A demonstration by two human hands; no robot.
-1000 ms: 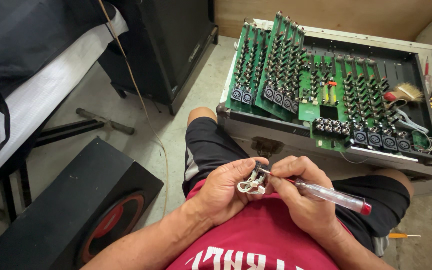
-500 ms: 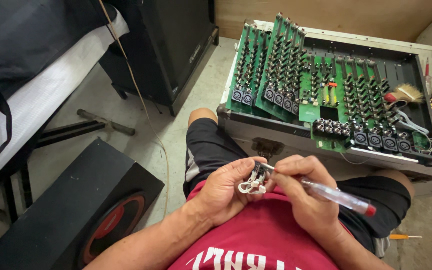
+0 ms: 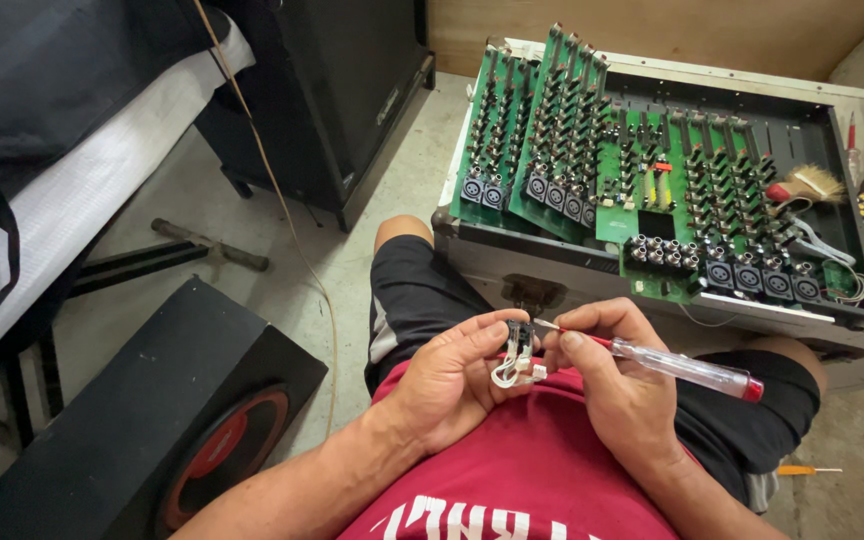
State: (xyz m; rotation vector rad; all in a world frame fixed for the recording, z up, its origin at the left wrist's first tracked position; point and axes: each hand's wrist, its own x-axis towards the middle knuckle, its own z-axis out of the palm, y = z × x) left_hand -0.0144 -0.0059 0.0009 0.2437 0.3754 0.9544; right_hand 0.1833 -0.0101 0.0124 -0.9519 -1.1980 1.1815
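shirt (image 3: 512, 480): red, white print | shorts (image 3: 422, 300): black, possibly grey-striped | forearms bare

Screwdriver (image 3: 677, 366) tip (behind the small part (image 3: 517, 355)) hidden.

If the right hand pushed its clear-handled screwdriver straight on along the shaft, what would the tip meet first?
The small white-wired electronic part pinched in the left hand; the right hand's clear-handled screwdriver tip seems already on it.

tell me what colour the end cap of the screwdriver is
Red, on the clear-handled screwdriver in the right hand; head view.
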